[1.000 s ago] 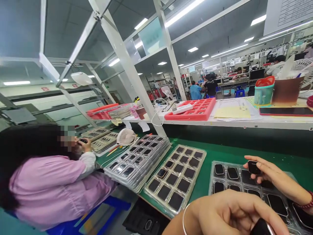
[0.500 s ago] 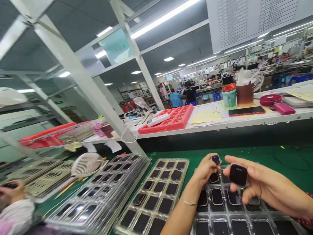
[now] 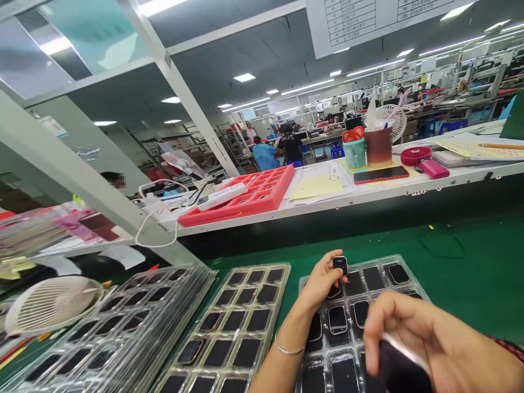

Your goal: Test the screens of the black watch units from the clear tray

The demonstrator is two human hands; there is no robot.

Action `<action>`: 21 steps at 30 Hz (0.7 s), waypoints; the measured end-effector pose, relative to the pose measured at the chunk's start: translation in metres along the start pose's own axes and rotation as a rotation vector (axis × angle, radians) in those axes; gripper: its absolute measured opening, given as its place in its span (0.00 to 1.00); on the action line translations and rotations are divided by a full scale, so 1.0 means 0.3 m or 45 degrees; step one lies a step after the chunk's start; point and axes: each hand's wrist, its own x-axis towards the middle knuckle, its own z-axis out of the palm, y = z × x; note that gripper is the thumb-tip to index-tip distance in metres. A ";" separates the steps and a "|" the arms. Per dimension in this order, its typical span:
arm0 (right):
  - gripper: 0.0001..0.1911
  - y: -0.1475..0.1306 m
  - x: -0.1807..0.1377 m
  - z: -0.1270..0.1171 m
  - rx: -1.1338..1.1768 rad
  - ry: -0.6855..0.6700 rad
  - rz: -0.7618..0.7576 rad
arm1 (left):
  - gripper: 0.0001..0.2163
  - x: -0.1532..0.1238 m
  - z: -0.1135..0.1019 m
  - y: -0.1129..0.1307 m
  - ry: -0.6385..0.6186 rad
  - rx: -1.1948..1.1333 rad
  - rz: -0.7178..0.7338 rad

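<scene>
My left hand [image 3: 321, 284] is closed on a small square smartwatch case [image 3: 339, 266] with a dark screen and no strap. It holds the case over the far left part of a clear plastic tray [image 3: 343, 347]. My right hand [image 3: 434, 333] is nearer to me and grips another smartwatch case [image 3: 403, 368], tilted and blurred, its dark face turned partly down. Several watch cases, such as one at the far right corner [image 3: 397, 274], sit in the tray's pockets; other pockets show only a dark lining. My right hand and its case hide part of the tray.
Left of my arm lies a second tray [image 3: 275, 322] with two watch cases among dark pockets. Beyond it rises a stack of clear trays [image 3: 176, 322], beside a white fan [image 3: 55, 305]. A shelf [image 3: 311, 210] behind carries a red tray [image 3: 266, 199], a phone [image 3: 380, 174] and cups.
My view has swung right. My right hand has come nearer and lower with its watch case, which has tipped over. My left hand still holds its case, now with the screen facing me.
</scene>
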 end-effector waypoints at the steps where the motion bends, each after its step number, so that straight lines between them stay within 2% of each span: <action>1: 0.24 -0.003 0.024 -0.028 -0.025 0.036 -0.037 | 0.22 -0.001 0.000 0.001 0.024 -0.006 0.015; 2: 0.23 -0.006 0.052 -0.064 -0.078 0.083 -0.077 | 0.22 -0.001 0.000 0.001 0.048 -0.014 0.034; 4: 0.21 -0.009 0.114 -0.159 -0.228 0.285 -0.140 | 0.21 0.002 -0.001 -0.002 0.096 -0.027 0.066; 8: 0.22 0.021 0.215 -0.368 -0.447 0.526 -0.097 | 0.23 0.011 -0.005 -0.013 0.176 -0.026 0.076; 11: 0.26 0.065 0.245 -0.463 -0.670 0.540 -0.021 | 0.21 0.013 -0.003 -0.018 0.183 -0.005 0.115; 13: 0.26 0.085 0.248 -0.484 -0.752 0.468 -0.023 | 0.20 0.012 0.001 -0.020 0.173 0.029 0.147; 17: 0.23 0.096 0.243 -0.476 -0.902 0.384 -0.033 | 0.15 0.011 0.006 -0.027 0.110 0.114 0.160; 21: 0.23 0.097 0.241 -0.463 -0.996 0.369 -0.022 | 0.19 0.016 0.004 -0.040 0.112 0.161 0.177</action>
